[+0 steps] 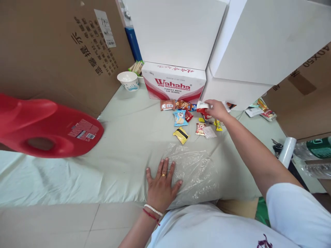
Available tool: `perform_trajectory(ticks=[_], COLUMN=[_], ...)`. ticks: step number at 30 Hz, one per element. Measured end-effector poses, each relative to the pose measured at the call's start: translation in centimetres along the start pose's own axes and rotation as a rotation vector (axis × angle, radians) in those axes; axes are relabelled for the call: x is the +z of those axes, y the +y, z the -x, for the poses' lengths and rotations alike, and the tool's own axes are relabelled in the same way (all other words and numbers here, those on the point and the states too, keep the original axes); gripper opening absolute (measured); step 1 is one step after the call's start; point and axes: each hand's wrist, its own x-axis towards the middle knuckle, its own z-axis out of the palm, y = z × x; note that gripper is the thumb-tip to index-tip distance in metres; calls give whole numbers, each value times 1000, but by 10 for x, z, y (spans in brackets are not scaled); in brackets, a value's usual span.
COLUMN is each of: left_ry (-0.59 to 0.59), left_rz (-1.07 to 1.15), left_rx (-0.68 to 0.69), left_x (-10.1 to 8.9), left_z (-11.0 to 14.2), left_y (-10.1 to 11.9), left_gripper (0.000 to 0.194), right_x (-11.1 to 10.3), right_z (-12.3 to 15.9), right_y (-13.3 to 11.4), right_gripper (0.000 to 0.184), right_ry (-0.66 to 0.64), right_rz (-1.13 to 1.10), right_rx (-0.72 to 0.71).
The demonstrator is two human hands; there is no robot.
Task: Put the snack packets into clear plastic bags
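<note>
My left hand lies flat with fingers spread on the left part of a clear plastic bag, which is spread over the pale green cloth. Out over a pile of small wrapped snacks, my right hand pinches a red and white snack packet. Around it lie a light blue packet, a yellow packet with a dark band, a cream and red packet, a whitish translucent packet and a narrow yellow packet. Brown packets rest farther back.
Behind the snacks stands a Wahaha water carton, with white boxes above. A paper bowl sits back left. A red jug lies at left before a brown carton. At right are bottles and a white roll.
</note>
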Motion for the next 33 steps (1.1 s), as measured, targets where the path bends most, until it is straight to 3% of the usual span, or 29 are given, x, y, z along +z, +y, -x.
perform_trajectory(ticks=[2,3,6,10,12,14,16,18,20,22,24,26,30,33], left_ry=[10,15,18,30,69,140,194,164,62,-31,-95,-143,-178,-146], left_rz=[22,31,54,91,94,78,80,125,176,190,169,145,153,184], left_rx=[-19,-34,-87,-128,-162,-154,2,269,468,515,494,483,485,415], left_x=[2,3,5,4,2,0,-3,-7,-12,-16,-20,-23,-27,-28], left_z=[-1,-2,-9,-14,-11,-3,6,13,17,15,11,4,-6,-14], left_y=[2,4,11,19,16,7,-8,-26,-44,-57,-67,-71,-74,-71], left_gripper=[67,68,71,71,70,68,60,56,53,60,81,88,68,39], right_x=[-14,-17,-6,43,66,77,72,59,46,40,40,41,36,28], right_z=[30,49,119,199,219,231,241,256,276,295,308,309,282,249], right_y=[1,-3,-23,-54,-59,-55,-44,-31,-19,-7,2,8,7,1], right_gripper=[35,37,43,45,51,53,53,52,54,55,40,22,26,31], right_ry=[74,50,-148,-366,-422,-428,-364,-324,-401,-519,-541,-496,-494,-497], right_rz=[-344,-460,-676,-295,-83,-9,-69,-142,-141,-105,-127,-243,-477,-558], right_rx=[84,98,13,-281,-279,-270,-314,-402,-497,-555,-538,-501,-409,-209])
